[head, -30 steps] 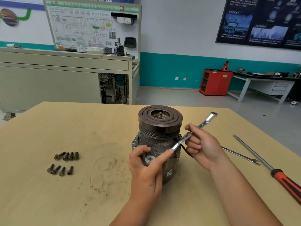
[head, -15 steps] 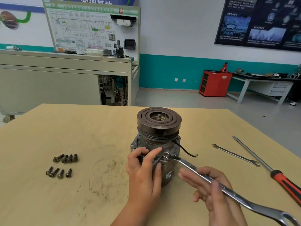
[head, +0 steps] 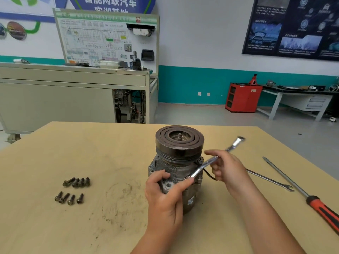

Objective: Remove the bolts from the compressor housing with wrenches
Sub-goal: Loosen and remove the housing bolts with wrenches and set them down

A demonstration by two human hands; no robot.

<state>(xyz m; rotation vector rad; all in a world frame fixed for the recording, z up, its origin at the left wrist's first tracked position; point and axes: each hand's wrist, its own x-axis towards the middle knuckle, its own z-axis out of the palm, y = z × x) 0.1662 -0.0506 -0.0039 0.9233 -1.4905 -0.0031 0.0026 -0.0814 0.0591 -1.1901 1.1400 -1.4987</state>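
The grey compressor point(head: 176, 167) stands upright mid-table, its dark ringed pulley on top. My left hand point(head: 165, 197) grips the housing's front, thumb on the left and index finger laid along the wrench head near a bolt point(head: 187, 177). My right hand point(head: 229, 169) holds the shaft of a silver wrench point(head: 211, 160), which slants up and to the right from that bolt. Several removed bolts point(head: 73, 189) lie in two rows on the table's left.
A second slim wrench point(head: 271, 180) and a long screwdriver with a red-and-black handle point(head: 311, 197) lie on the wooden table point(head: 91, 153) to the right. Beyond the table stand a grey training bench, a red cabinet and a workbench.
The wrench handle swung from low at the front right back up to the far right, my right hand moving with it. My left hand stayed on the housing.
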